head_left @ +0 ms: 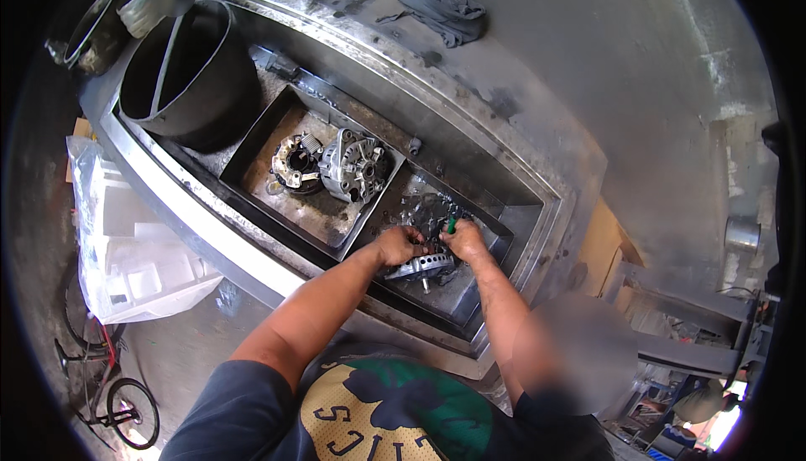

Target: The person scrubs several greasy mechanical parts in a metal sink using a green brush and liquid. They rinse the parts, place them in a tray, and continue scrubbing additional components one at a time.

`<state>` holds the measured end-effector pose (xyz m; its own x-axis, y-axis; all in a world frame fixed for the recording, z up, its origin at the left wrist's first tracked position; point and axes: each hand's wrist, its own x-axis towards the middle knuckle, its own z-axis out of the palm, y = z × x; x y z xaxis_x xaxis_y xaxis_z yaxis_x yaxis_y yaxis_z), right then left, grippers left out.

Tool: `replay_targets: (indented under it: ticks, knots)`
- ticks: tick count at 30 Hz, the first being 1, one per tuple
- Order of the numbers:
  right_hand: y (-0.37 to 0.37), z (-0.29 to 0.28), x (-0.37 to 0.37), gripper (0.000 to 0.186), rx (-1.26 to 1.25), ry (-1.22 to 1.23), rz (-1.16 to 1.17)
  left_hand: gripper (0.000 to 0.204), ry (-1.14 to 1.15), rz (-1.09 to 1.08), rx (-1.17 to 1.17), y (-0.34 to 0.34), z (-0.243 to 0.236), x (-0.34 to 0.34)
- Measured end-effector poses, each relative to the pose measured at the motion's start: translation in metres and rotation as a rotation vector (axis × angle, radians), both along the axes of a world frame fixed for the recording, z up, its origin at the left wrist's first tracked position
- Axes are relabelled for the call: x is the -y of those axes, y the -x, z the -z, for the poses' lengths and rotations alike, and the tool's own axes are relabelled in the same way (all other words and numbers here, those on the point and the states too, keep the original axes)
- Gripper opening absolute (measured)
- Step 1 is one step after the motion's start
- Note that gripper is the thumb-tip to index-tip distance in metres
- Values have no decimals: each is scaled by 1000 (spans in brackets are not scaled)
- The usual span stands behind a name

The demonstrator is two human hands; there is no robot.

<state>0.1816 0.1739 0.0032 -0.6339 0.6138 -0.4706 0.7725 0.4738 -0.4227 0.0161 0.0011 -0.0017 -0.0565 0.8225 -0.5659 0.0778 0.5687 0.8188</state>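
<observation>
My left hand (396, 247) grips the upper left side of a round metal part (424, 266) with a ring of holes and a short shaft pointing down toward me. My right hand (464, 238) is closed on a green-handled tool (452, 224), whose working end is hard to make out above that part. Both are in the wet right-hand compartment of a steel basin (527, 218). In the tray (324, 226) to their left lie an open alternator housing (353, 167) and a round component with copper-dark inner ring (296, 165).
A large black drum (189, 83) fills the basin's left end, with metal pots (90, 31) beyond it. A grey rag (441, 13) lies on the far ledge. Wrapped white packaging (134, 243) and a bicycle (130, 412) are at the left; cluttered shelving (688, 360) stands at the right.
</observation>
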Motion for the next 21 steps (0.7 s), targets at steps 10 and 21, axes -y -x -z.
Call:
replay_targets:
  ticks: [10,21]
  knots:
    - [-20,-8,26,22,-520,102,508,59,2,190,-209,10,-11,-5]
    - [-8,-20,1,19,-259,-169,37,61,17,100,-162,2,-4,-9]
